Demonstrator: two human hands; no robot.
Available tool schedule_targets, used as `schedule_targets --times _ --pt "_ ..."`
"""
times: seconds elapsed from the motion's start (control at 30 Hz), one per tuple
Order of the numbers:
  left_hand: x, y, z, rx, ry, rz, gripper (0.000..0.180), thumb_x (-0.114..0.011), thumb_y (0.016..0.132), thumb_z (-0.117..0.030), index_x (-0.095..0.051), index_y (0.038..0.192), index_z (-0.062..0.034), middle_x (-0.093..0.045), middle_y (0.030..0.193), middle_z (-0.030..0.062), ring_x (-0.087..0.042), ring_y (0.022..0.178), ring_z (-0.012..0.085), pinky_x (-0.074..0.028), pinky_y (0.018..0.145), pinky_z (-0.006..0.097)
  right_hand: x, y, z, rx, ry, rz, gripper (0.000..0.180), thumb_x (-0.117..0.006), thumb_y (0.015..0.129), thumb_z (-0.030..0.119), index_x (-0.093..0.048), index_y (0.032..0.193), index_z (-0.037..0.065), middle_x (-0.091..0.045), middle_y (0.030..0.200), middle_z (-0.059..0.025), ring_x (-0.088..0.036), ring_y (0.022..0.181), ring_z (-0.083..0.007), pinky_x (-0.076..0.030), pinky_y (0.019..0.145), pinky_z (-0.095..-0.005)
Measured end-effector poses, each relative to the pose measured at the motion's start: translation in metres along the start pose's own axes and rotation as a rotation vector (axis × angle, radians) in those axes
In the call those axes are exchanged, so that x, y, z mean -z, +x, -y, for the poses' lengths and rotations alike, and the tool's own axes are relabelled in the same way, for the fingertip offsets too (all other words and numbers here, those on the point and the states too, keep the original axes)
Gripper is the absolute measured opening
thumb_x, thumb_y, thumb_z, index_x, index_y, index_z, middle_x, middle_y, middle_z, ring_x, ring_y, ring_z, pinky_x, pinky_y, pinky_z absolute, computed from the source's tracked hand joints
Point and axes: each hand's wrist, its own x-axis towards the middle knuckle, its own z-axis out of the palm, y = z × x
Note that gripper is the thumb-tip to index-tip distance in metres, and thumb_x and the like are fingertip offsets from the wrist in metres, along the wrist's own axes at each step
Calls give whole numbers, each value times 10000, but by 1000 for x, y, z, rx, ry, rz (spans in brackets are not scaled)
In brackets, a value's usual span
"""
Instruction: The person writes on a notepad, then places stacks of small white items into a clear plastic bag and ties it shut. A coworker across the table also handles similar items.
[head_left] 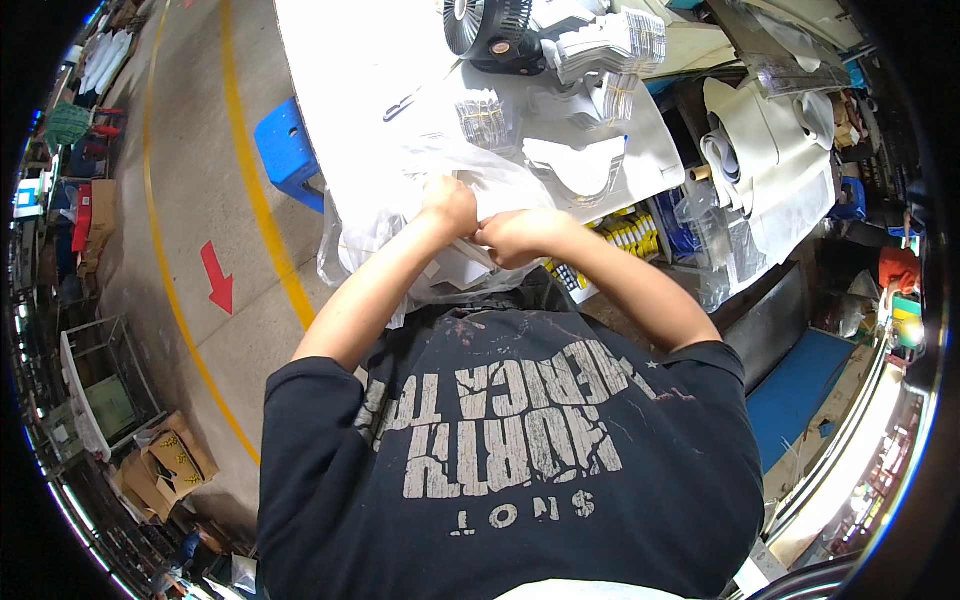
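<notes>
My left hand (451, 206) and my right hand (518, 238) are close together over a clear plastic bag (395, 212) near the front edge of a white table (345, 60). Both hands have their fingers closed, pinching what looks like the bag's film. Pale, flat pieces (465, 270) show through the plastic below my hands; their kind is unclear. To the right of the bag lies a white curved piece (580, 165). Behind it sits a banded bundle of printed white pieces (482, 118).
A black fan (487, 30) and more banded stacks (610, 45) stand at the table's far side. A pen (398, 108) lies left of them. One blue stool (288, 150) is by the table's left edge. White sheet rolls (765, 140) lie at the right.
</notes>
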Motion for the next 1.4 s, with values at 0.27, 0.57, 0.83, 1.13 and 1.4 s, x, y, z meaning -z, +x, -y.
schedule_targets --times 0.27,0.57,0.83,1.13,1.4 --pt "33 -137 24 -120 -748 -649 298 -602 846 -171 -776 1086 -197 -757 931 81 -722 826 246 -559 751 373 57 -94 -86 104 -1 -960 697 -805 821 225 -512 1438 86 -686 1084 -118 -652 1053 -266 -499 967 -433" --pt "-10 -198 60 106 -1177 -952 407 -514 834 15 -759 1135 -109 -783 996 32 -532 547 54 -395 499 240 -4 -66 -129 -203 -183 -592 992 -871 583 255 -429 1452 73 -686 1088 -170 -640 1080 -347 -452 1007 -487" --pt "-33 -215 60 402 -1291 -1014 229 -576 936 -74 -733 1099 -38 -762 1013 67 -556 654 50 -409 559 232 38 -125 -77 45 623 -1020 916 -885 681 220 -413 1435 1 -665 1174 -182 -655 1119 -291 -507 1006 -426" --pt "-27 -179 19 574 -1176 -566 384 -752 882 -396 -640 1104 -104 -725 864 59 -697 780 206 -520 726 371 41 -57 31 585 626 -806 1145 -876 681 437 -306 1542 -57 -520 1417 -261 -455 1357 -337 -341 1158 -417" --pt "-34 -197 -2 47 -1819 -854 91 -534 1054 -115 -482 1094 -53 -583 660 15 -539 599 57 -388 533 215 18 -18 -19 242 1370 -452 293 -737 885 220 -725 1104 26 -717 1102 -79 -641 1053 -134 -496 924 -305"
